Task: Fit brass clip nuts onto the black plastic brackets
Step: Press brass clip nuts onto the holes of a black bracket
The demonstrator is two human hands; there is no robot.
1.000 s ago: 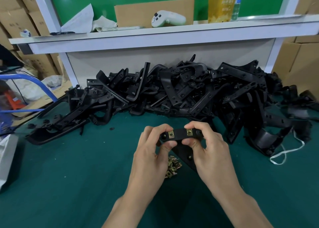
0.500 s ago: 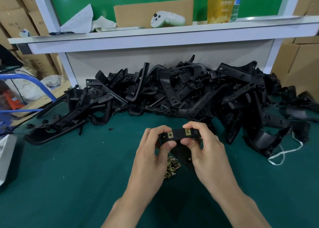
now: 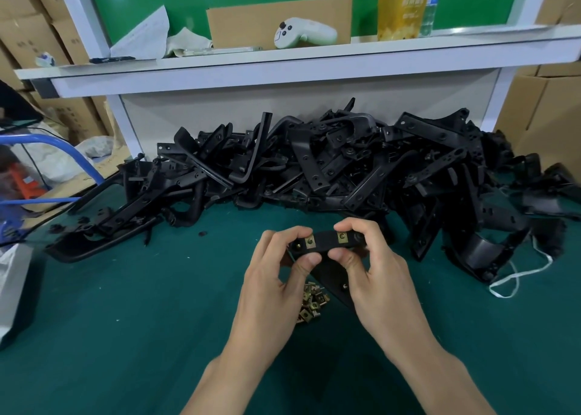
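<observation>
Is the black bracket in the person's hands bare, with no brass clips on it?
No, two brass clip nuts sit side by side on the black bracket that the left hand and right hand hold.

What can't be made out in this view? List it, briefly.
- Head view: ends of the held bracket, covered by the left hand and right hand.
- Loose clip nuts: count unknown, partly behind the left hand.
- Fitted nuts: too small to judge seating.
- Yellow bottle: cut off by the top edge.

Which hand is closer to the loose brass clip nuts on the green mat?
Left. The left hand partly hides the pile of brass clip nuts; the right hand is to its right, beyond the black plastic bracket.
</observation>
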